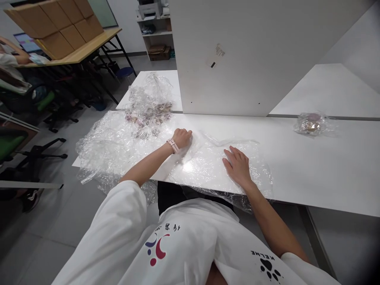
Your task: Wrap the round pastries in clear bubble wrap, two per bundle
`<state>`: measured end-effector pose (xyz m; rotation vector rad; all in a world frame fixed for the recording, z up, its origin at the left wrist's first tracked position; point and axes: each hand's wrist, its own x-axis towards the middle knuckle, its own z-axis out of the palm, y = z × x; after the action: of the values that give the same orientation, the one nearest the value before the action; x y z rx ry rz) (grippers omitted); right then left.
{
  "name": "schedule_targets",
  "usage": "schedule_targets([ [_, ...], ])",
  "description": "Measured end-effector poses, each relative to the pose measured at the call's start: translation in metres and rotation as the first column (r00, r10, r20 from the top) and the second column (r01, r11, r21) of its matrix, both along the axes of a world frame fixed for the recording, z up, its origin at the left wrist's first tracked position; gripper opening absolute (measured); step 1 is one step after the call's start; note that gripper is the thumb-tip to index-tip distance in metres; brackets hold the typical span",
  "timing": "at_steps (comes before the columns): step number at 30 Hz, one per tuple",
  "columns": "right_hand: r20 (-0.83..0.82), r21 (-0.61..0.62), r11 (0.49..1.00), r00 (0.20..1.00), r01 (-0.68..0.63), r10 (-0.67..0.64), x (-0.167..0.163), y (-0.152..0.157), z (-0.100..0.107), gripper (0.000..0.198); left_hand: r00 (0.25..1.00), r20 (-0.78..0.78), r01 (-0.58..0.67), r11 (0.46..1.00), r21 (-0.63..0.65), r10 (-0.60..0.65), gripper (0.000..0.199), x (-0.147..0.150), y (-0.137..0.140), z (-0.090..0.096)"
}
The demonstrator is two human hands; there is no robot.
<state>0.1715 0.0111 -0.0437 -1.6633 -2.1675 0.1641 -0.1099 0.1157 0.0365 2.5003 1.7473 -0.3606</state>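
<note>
Clear plastic wrap (204, 166) lies spread over the white table in front of me, its near edge drooping over the table's front. My left hand (182, 138), a pale watch band on its wrist, is closed at the left end of this sheet; its fingers seem to grip the wrap. My right hand (237, 164) rests on the sheet's right part with fingers stretched and slightly spread, holding nothing. Left of my left hand is a large crumpled heap of clear wrap (109, 142). Small pinkish and brown wrapped items (151, 116) show in its far part.
A small wrapped bundle (312, 124) with gold and pink contents sits to the right. A tall white panel (225, 79) stands behind the work surface. At the far left are cardboard boxes (63, 27) on a wooden table (89, 51), a seated person and office chairs.
</note>
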Motion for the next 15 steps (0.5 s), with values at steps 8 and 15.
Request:
schedule_targets([
  [8,0.014,-0.033,0.999,1.0,-0.007,0.007,-0.001,0.0,0.001,0.05,0.977,0.083,-0.207,0.969,0.132,0.197,0.042,-0.006,0.007,0.039],
  [15,0.069,-0.025,1.0,0.998,-0.006,0.007,-0.002,0.0,0.0,0.05,0.85,0.527,-0.025,0.996,0.086,-0.024,0.05,0.049,-0.062,0.068],
])
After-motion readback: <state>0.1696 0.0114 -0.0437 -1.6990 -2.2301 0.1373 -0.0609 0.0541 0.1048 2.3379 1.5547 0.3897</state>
